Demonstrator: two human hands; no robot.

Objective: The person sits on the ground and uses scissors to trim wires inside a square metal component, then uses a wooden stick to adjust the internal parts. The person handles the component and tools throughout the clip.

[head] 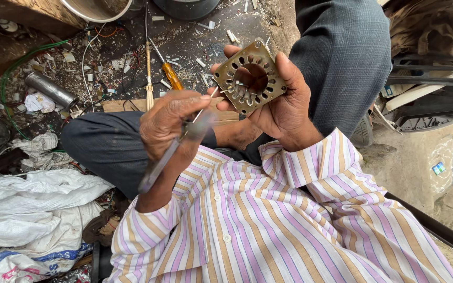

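The right hand [284, 107] grips a square brass-coloured slotted plate [250, 77], fingers wrapped round its edges so the slotted bore faces the worker. The left hand [171, 123] is closed on a screwdriver with a clear handle [171, 152], its thin shaft aimed at the near-left slots (apparently probing one, though the tip is hard to resolve). An orange-handled screwdriver [171, 76] lies on the littered floor [132, 57], far left.

Two hands [169, 123], one slotted metal stator core [250, 78], two screwdrivers [171, 76], one metal cylinder [51, 89]
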